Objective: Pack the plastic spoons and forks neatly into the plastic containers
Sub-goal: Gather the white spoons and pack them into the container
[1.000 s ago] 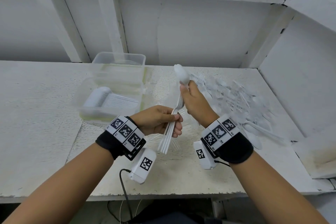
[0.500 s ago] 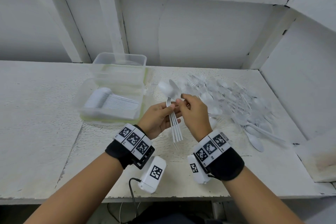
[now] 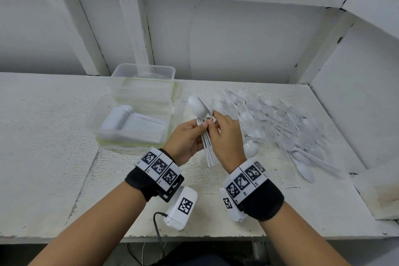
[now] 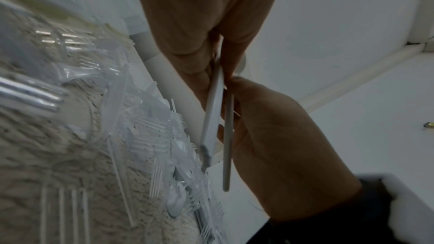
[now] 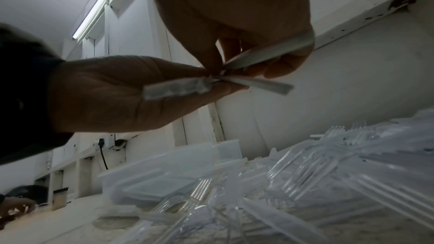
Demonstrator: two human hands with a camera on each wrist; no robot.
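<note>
My left hand [image 3: 199,128] grips a bundle of white plastic spoons [image 3: 198,108] by the handles, bowls pointing away from me and handle ends hanging toward me. My right hand [image 3: 212,124] pinches the same bundle from the right, just under the bowls. In the left wrist view the spoon handles [image 4: 212,114] run between my left hand [image 4: 204,58] and the right hand [image 4: 277,133]. In the right wrist view my right hand [image 5: 234,58] curls round one spoon handle [image 5: 270,53]. A clear container [image 3: 101,127] to the left holds a neat row of spoons [image 3: 129,121].
Another clear container [image 3: 142,73] stands behind the first one. A loose heap of clear forks and white spoons [image 3: 280,123] covers the table's right half, reaching toward the side wall [image 3: 356,93]. The white table [image 3: 43,136] stretches to the left.
My right hand brought down the spoon it held up and set it against the bundle in my left hand. Both hands moved closer together, with the bundle's bowls now pointing away.
</note>
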